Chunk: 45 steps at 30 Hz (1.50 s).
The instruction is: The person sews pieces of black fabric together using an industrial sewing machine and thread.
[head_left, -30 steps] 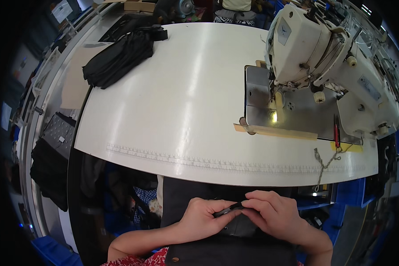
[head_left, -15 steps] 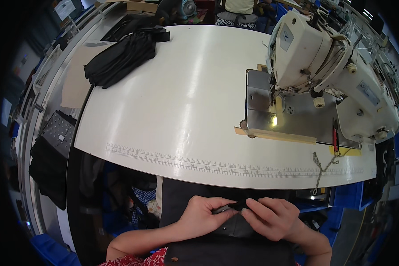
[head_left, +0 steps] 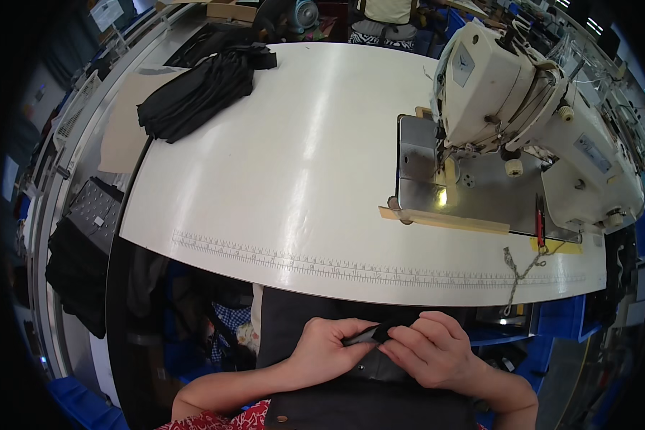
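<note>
Below the near edge of the white sewing table [head_left: 294,179], both hands meet over my lap. My left hand [head_left: 331,347] pinches one end of a small black fabric strip [head_left: 369,335]. My right hand [head_left: 431,349] pinches the other end, fingers curled around it. A larger piece of dark grey fabric [head_left: 287,326] lies across my lap under both hands. The hands touch each other at the strip.
A white sewing machine [head_left: 523,107] stands on the table's right side, its lamp lit over a steel plate [head_left: 423,172]. A pile of black fabric [head_left: 197,89] lies at the far left corner. A printed ruler runs along the near edge. Blue bins sit below right.
The hands have stayed together on the strip, shifting only slightly; the right hand's fingers have curled a little more over it. The view has tilted slightly.
</note>
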{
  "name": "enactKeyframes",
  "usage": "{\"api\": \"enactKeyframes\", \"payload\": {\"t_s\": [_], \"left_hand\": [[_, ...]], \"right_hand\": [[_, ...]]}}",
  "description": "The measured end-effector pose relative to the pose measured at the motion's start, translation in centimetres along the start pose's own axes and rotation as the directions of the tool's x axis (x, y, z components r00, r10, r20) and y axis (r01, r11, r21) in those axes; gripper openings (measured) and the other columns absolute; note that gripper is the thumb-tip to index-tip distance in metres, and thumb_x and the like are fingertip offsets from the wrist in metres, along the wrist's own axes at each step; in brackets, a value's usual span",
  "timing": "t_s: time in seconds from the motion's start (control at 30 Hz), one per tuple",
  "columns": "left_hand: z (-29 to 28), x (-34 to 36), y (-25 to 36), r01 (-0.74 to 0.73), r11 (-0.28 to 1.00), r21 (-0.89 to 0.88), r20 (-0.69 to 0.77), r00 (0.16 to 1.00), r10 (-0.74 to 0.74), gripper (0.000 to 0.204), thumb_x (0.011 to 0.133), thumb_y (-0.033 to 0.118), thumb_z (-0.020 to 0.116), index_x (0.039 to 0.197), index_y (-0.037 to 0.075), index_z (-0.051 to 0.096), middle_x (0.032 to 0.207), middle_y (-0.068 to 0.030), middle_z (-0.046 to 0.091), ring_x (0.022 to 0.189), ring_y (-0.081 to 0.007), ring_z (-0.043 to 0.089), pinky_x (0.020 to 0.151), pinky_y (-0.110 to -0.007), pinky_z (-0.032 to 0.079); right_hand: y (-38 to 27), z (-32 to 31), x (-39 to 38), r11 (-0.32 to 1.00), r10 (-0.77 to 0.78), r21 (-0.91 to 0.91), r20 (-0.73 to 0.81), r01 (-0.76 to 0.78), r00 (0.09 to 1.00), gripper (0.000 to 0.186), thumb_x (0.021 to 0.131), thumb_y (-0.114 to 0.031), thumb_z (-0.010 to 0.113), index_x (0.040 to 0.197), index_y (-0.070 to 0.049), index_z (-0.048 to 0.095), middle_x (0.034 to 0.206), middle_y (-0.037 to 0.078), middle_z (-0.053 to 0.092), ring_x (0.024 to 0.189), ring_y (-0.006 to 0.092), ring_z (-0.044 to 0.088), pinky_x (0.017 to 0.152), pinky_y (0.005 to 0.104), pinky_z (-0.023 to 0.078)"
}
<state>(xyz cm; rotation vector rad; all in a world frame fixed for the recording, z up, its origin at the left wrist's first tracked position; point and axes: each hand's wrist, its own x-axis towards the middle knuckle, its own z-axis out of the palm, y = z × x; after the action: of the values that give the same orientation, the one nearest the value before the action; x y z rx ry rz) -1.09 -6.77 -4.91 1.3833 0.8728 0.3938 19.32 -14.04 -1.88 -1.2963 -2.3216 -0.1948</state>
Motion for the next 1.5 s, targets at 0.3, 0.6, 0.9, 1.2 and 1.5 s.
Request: {"api": "enactKeyframes", "payload": {"t_s": [0.3,0.6,0.9,1.2,1.5], "left_hand": [[-0.4,-0.6,0.7,0.013,0.999,0.032,0.052,0.999,-0.014,0.029,0.087,0.007,0.074,0.115,0.007,0.073,0.089,-0.0076,0.076,0.078,-0.0015,0.063,0.069,-0.021,0.053],[-1.0,-0.6,1.2,0.087,0.996,-0.023,0.054,0.995,-0.086,0.028,0.088,0.004,0.073,0.115,0.004,0.073,0.099,-0.0052,0.076,0.088,-0.0037,0.065,0.079,-0.02,0.053],[-0.8,-0.9,0.8,-0.012,1.0,-0.027,0.041,0.999,0.013,0.028,0.088,0.007,0.074,0.116,0.002,0.072,0.099,-0.0055,0.076,0.089,-0.0046,0.065,0.08,-0.021,0.053],[-1.3,-1.3,0.7,-0.115,0.993,-0.002,0.062,0.991,0.115,0.03,0.088,0.004,0.074,0.118,0.007,0.072,0.095,-0.0066,0.076,0.082,-0.005,0.067,0.073,-0.02,0.053],[-1.5,-1.3,0.5,-0.162,0.982,0.097,0.053,0.986,0.157,0.033,0.083,0.001,0.075,0.115,0.012,0.075,0.077,-0.005,0.072,0.066,-0.0042,0.062,0.061,-0.019,0.05]], "right_hand": [[0.3,-1.1,-1.0,0.997,0.052,-0.063,-0.044,-0.054,0.998,0.025,0.077,-0.016,0.071,0.102,-0.019,0.075,0.095,-0.006,0.06,0.086,0.0124,0.054,0.092,0.0328,0.047],[1.2,-0.3,-1.1,0.994,0.043,0.1,-0.068,-0.036,0.997,0.025,0.076,-0.013,0.068,0.101,-0.012,0.069,0.121,0.007,0.065,0.106,0.0218,0.062,0.088,0.0337,0.053],[1.3,0.1,-1.0,0.974,0.044,0.226,-0.11,-0.018,0.993,0.028,0.073,-0.007,0.069,0.101,-0.004,0.07,0.119,0.012,0.066,0.098,0.0244,0.065,0.079,0.0295,0.059],[1.4,0.0,-1.0,0.976,-0.007,0.213,-0.133,0.036,0.991,0.026,0.075,-0.007,0.069,0.101,-0.005,0.07,0.118,0.011,0.066,0.097,0.0225,0.065,0.073,0.0282,0.057],[1.1,-0.1,-0.7,0.981,-0.011,0.191,-0.163,0.042,0.987,0.024,0.076,-0.008,0.07,0.1,-0.006,0.07,0.117,0.009,0.067,0.096,0.0209,0.065,0.072,0.0268,0.056]]}}
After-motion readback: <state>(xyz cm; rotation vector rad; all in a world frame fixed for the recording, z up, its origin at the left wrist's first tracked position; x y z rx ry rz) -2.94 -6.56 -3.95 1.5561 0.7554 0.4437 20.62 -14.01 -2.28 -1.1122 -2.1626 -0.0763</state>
